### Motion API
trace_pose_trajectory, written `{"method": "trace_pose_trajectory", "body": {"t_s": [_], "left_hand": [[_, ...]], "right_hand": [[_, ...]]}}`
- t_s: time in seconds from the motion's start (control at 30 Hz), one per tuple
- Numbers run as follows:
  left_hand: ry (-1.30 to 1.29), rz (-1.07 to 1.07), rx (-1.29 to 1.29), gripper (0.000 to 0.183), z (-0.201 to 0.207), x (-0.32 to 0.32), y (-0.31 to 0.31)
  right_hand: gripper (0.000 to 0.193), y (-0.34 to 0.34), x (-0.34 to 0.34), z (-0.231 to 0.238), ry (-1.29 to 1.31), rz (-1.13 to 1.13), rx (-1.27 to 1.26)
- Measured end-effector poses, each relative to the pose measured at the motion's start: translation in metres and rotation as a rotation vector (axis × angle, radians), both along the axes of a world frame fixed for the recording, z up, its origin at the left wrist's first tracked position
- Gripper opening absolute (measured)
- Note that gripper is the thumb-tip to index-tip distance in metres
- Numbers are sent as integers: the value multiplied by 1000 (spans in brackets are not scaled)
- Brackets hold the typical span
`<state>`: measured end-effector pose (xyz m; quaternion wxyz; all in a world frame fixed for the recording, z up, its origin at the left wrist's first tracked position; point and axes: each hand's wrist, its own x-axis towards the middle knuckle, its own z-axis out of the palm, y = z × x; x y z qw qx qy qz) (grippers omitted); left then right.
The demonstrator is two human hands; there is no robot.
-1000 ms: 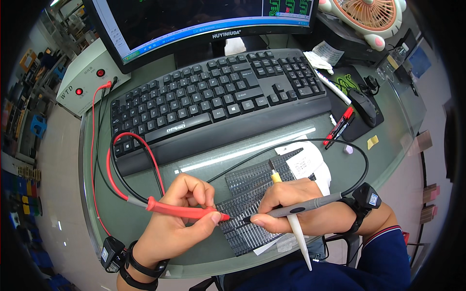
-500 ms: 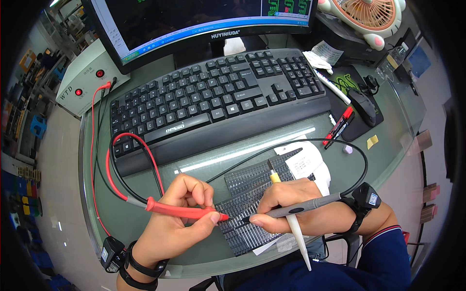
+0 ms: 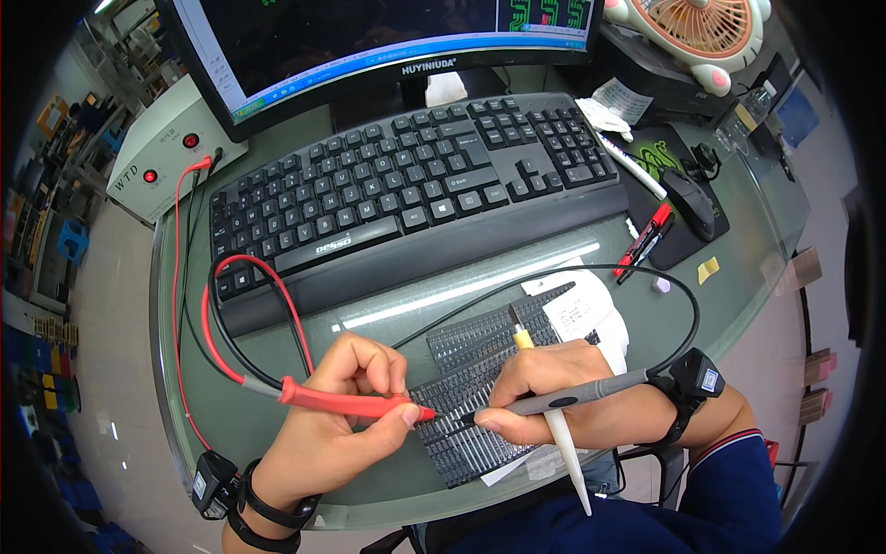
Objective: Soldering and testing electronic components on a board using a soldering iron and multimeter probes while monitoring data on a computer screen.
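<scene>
Between its thumb and fingers, my left hand [image 3: 337,443] pinches a red test probe [image 3: 337,399] whose tip points right. My right hand [image 3: 544,371] is closed around a grey test probe [image 3: 581,391] with a black tip pointing left. Tucked in that same hand is a craft knife [image 3: 567,452], its blade up and its white tapered handle hanging below. Both probe tips sit close together over a dark panel [image 3: 457,454] with rows of small metallic parts. Whether they touch it I cannot tell. Another similar panel [image 3: 461,340] lies just behind, beside a white paper label [image 3: 580,314].
A black keyboard [image 3: 406,198] spans the glass desk, below a monitor [image 3: 369,37]. The probe leads loop across the desk; a grey box [image 3: 166,138] stands left. At right lie a red marker [image 3: 643,233], a mouse [image 3: 690,205] and a pink fan [image 3: 701,32].
</scene>
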<state>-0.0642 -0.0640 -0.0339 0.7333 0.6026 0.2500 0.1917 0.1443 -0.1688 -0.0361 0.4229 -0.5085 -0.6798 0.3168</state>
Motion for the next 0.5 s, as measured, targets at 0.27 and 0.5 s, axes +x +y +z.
{"method": "trace_pose_trajectory", "body": {"t_s": [0.27,0.5], "left_hand": [[15,-8,13,28,2,0,1],[-8,-31,14,29,2,4,2]], "right_hand": [[25,2,0,1,12,1,8],[24,-1,3,5,81,11,-38]]}}
